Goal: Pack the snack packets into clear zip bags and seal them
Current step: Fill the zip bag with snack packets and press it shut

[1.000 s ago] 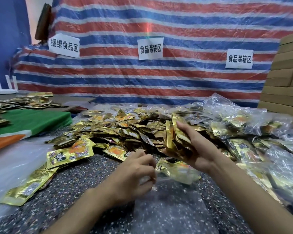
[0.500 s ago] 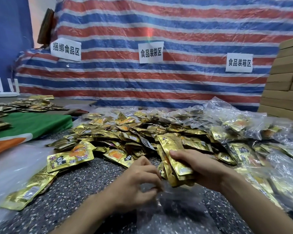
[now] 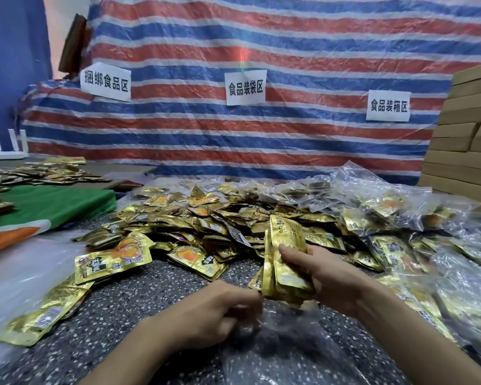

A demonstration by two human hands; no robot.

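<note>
Your right hand (image 3: 328,273) grips a stack of gold snack packets (image 3: 285,254), upright just above the clear zip bag (image 3: 283,354) at the near edge of the speckled surface (image 3: 122,343). Your left hand (image 3: 211,312), fingers curled, pinches the bag's edge (the film is blurred there). The loose pile (image 3: 206,218) lies behind.

— In the right grip (image 3: 326,276)?
— A stack of gold snack packets (image 3: 283,232), held upright above the clear zip bag (image 3: 289,345).
— And the left grip (image 3: 217,312)?
— Pinching the bag's mouth, near the front edge of the desk (image 3: 109,309). Behind, a loose packet heap (image 3: 195,220); filled bags (image 3: 386,207) toward the right edge.
</note>
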